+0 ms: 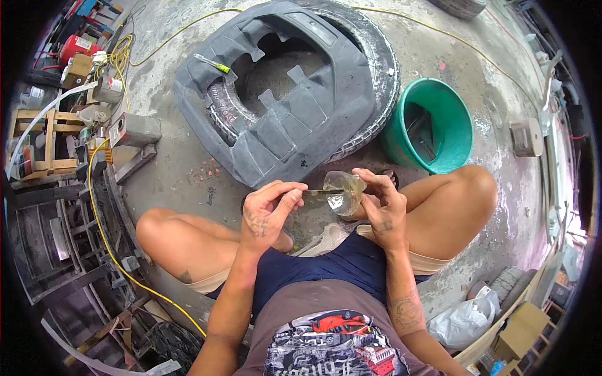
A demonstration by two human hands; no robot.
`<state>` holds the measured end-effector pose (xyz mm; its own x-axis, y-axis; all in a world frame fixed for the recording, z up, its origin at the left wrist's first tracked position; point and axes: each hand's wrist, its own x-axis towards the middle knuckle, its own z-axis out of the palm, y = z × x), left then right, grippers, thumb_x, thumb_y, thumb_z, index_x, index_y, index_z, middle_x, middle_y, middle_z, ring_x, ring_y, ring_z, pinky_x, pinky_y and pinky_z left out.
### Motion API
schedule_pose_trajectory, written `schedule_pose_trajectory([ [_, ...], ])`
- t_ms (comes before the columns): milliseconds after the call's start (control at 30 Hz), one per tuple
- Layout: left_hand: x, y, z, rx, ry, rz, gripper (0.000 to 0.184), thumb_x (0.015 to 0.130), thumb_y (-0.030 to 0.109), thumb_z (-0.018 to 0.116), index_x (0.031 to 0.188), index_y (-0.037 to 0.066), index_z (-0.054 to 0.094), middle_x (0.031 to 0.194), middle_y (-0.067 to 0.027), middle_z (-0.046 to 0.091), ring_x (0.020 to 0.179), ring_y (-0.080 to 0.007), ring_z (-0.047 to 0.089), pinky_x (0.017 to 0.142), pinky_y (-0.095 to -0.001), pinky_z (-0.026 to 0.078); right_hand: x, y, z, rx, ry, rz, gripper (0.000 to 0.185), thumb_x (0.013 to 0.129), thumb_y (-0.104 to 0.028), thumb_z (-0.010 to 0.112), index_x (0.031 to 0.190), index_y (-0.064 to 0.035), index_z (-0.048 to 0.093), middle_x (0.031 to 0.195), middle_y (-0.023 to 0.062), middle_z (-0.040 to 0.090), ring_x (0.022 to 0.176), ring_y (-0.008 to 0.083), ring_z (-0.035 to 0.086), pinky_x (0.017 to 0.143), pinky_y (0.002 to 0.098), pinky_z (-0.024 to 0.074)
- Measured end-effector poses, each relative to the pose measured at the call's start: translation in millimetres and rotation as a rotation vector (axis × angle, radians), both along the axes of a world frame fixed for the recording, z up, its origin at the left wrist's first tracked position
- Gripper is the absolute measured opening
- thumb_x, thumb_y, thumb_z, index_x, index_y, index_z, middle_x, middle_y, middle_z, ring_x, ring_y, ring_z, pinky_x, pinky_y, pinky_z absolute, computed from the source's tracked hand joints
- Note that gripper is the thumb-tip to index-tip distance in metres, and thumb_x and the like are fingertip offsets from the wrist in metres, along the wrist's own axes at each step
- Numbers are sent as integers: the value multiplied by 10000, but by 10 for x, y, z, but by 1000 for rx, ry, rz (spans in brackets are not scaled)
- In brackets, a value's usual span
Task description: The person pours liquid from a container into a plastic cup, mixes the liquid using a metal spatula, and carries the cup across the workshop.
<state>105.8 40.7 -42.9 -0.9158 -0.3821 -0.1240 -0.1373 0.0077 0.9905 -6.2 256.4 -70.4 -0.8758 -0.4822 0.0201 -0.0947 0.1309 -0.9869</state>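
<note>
Between my knees, my left hand (pixel 273 210) pinches one end of a thin dark stick (pixel 321 192). The stick's other end reaches into a clear plastic cup (pixel 339 198), tilted on its side toward the stick. Fingers of my right hand (pixel 381 203) are closed round the cup's far end. Something yellowish shows inside the cup, too small to make out. Just beyond my hands, a large grey moulded panel (pixel 288 135) with openings rests on a tire (pixel 380 62). A yellow-green handled tool (pixel 221 66) lies on the panel's upper left.
A green bucket (pixel 461 128) with tools inside stands right of the tire. Metal cans (pixel 133 130) and a wooden crate (pixel 47 141) are at the left. A yellow hose (pixel 116 254) runs along the left side. A white plastic bag (pixel 461 323) lies at the lower right.
</note>
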Motion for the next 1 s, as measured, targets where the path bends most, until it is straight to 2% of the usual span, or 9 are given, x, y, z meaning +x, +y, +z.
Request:
schedule_pose_trajectory([
  [133,-17,39,-1,64,-22,140,160,977,42,617,1061,-37,729,863,-68,688,751,-99,646,681,-228,515,12,13,42,10,-31,5,400,816,141,624,1197,19,601,1257,155,688,1107,238,694,953,317,542],
  [233,-41,64,-23,51,-20,113,164,982,55,620,1066,-31,731,869,-62,691,755,-96,648,685,-227,518,0,36,46,23,-7,5,412,809,150,624,1199,20,602,1259,162,685,1138,244,681,977,323,529],
  [500,12,60,4,276,-107,60,179,985,84,633,1093,-17,734,870,-44,709,759,-74,635,704,-214,521,13,81,165,42,23,6,429,801,164,621,1203,17,605,1266,172,681,1167,245,665,1002,325,512],
  [667,-27,96,0,300,-68,90,183,988,69,625,1111,-18,728,887,-44,702,781,-77,633,725,-219,518,-6,100,295,85,-1,0,417,813,161,616,1200,3,613,1272,163,679,1147,225,672,944,309,542],
  [767,-31,90,0,282,-9,-28,179,988,57,621,1109,-21,727,904,-43,683,802,-81,625,737,-222,513,-62,162,303,120,75,-1,408,822,163,611,1195,-1,617,1282,154,676,1119,203,677,909,290,556],
  [1000,-125,132,12,277,23,-25,161,980,50,632,1093,-11,730,918,-33,666,805,-86,617,740,-220,500,-120,203,427,121,97,-10,404,826,170,610,1194,3,618,1266,146,685,1088,191,683,903,288,560],
])
